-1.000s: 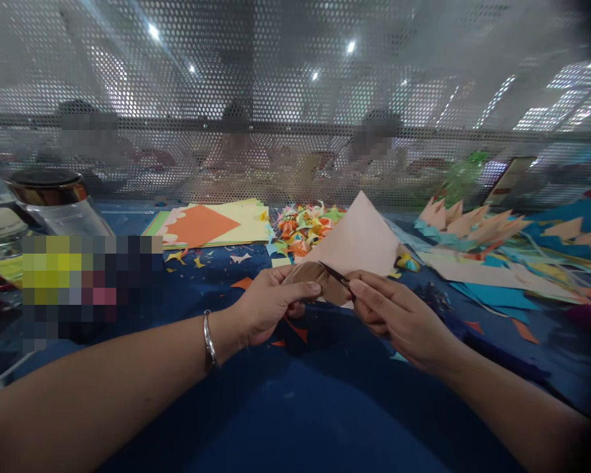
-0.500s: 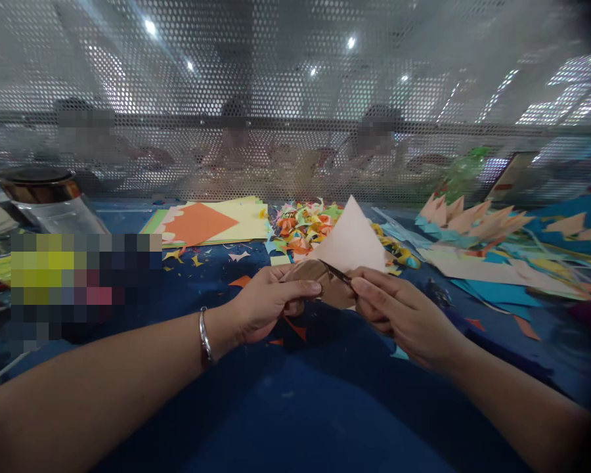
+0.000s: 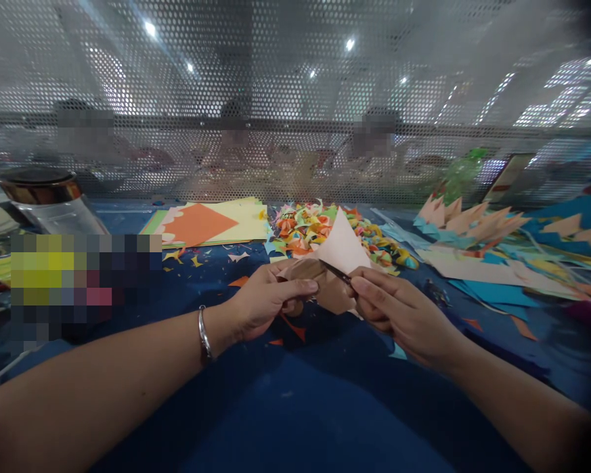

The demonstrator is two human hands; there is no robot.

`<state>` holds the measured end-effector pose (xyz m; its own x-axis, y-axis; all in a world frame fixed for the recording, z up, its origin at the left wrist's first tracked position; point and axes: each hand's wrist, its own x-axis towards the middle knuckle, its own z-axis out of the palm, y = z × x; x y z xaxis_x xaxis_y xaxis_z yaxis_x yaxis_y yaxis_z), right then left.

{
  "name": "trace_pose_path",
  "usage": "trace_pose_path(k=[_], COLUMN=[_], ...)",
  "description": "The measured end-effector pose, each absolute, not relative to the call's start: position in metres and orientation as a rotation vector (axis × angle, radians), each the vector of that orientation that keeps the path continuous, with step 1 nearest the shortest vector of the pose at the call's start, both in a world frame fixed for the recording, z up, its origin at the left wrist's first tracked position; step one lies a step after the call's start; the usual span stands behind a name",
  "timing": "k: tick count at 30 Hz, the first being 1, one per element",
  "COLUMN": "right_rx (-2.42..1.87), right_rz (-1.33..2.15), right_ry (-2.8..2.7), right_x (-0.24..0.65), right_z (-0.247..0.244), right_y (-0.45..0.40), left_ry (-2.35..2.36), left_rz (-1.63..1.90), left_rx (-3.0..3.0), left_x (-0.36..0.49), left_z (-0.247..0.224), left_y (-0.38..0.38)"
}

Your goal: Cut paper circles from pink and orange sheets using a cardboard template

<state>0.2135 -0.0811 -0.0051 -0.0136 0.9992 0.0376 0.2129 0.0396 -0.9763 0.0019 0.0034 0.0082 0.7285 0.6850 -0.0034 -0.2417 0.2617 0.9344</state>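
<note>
My left hand (image 3: 270, 295) is closed on the left part of a pale pink sheet of paper (image 3: 343, 242), its thumb pressed on top. The paper is curved, with a pointed corner standing up and a shaded brownish fold (image 3: 303, 268) by my thumb. My right hand (image 3: 398, 305) is closed around a pair of dark, slim scissors (image 3: 333, 270). Their blades point left across the paper, close to my left thumb; the handles are hidden in my fingers. Behind the paper lies a heap of small colourful folded paper pieces (image 3: 300, 230).
A stack of yellow paper (image 3: 249, 222) with an orange piece (image 3: 204, 223) lies back left, near a lidded jar (image 3: 54, 197). Pointed peach paper shapes (image 3: 473, 220) and blue sheets (image 3: 495, 295) lie right. Paper scraps dot the blue table (image 3: 285, 407). A perforated metal screen (image 3: 276, 79) stands behind.
The paper's upright corner has dropped lower and shifted slightly left, and more of the colourful heap shows. Both hands stay almost in place, still holding the paper and scissors.
</note>
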Motion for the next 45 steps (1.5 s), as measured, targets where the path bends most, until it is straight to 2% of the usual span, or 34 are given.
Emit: trace_pose_path(k=[45], right_rx=[-1.395], right_rz=[1.074], right_ry=[-1.449], right_x=[0.215], right_z=[-0.002], right_y=[-0.081], left_ry=[0.515], left_rz=[0.498], left_rx=[1.178], left_x=[-0.006], left_z=[0.006], left_y=[0.019])
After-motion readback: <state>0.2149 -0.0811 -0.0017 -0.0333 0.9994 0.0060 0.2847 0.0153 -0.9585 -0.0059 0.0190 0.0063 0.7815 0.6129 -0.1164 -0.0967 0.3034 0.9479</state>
